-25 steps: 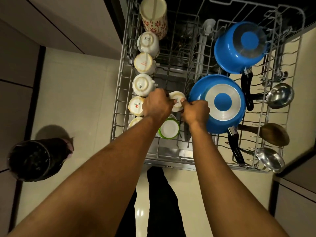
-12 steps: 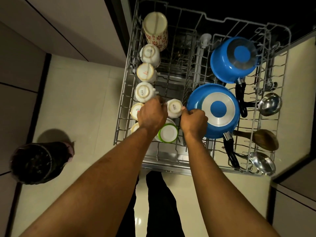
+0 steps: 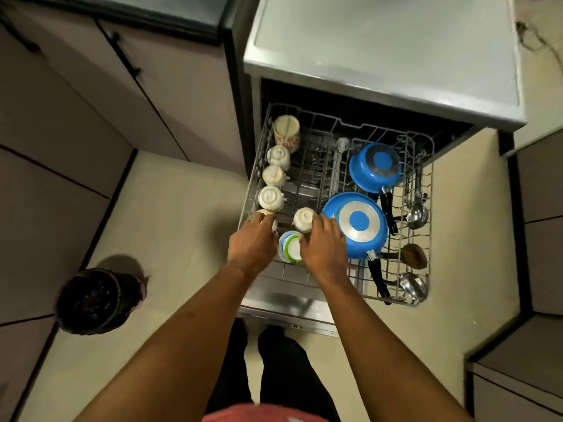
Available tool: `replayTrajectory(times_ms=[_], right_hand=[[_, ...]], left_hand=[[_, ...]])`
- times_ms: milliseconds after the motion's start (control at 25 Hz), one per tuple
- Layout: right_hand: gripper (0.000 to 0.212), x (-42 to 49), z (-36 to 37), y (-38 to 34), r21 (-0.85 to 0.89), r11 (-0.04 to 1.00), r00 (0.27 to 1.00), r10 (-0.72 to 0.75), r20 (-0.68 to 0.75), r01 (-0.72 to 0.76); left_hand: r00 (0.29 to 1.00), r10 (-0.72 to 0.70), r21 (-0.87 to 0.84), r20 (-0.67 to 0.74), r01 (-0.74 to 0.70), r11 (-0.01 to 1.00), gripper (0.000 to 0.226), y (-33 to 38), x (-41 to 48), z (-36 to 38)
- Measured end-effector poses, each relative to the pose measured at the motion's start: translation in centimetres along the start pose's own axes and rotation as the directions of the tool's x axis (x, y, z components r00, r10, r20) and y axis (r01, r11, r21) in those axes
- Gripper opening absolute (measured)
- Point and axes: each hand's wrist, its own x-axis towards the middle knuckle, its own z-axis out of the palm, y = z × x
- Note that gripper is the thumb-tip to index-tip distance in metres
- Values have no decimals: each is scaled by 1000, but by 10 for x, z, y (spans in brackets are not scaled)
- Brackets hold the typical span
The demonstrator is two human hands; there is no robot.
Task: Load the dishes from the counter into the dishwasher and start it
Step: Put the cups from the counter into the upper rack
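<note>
Your left hand (image 3: 253,243) lies over an upturned white cup (image 3: 262,212), hiding most of it, so you can't tell whether it grips. Your right hand (image 3: 323,249) is flat and holds nothing, fingers between a second cup (image 3: 304,219) and the blue frying pan (image 3: 355,222). A green-rimmed bowl (image 3: 289,248) sits between your hands. The loaded rack (image 3: 254,181) is drawn out directly ahead of both hands, its travel running away from you into the dishwasher (image 3: 380,56). Your forearms cover its front rail.

A home kitchen is indicated by the pulled-out grey wire dishwasher rack (image 3: 425,190), beige handled cabinet doors (image 3: 170,86) and cream tiled floor (image 3: 170,208)
</note>
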Motion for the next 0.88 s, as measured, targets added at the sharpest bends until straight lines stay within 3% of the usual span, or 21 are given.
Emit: replayTrajectory(times_ms=[160,400,880], right_hand=[[66,-14,-42,-34,-28,995,996,-93,-12,93],[66,-18,-75,-130,-73,965,953,-260,-152,252],[70,-6,-101,-401,-102,916,859,-398,-323,387]], left_hand=[[995,38,89,-95,-29,996,36,-21,-26,-43],[957,94,89,-275,-72,993,49,-61,-39,-118],[881,87,110,-465,-41,993,51,-256,-28,-283]])
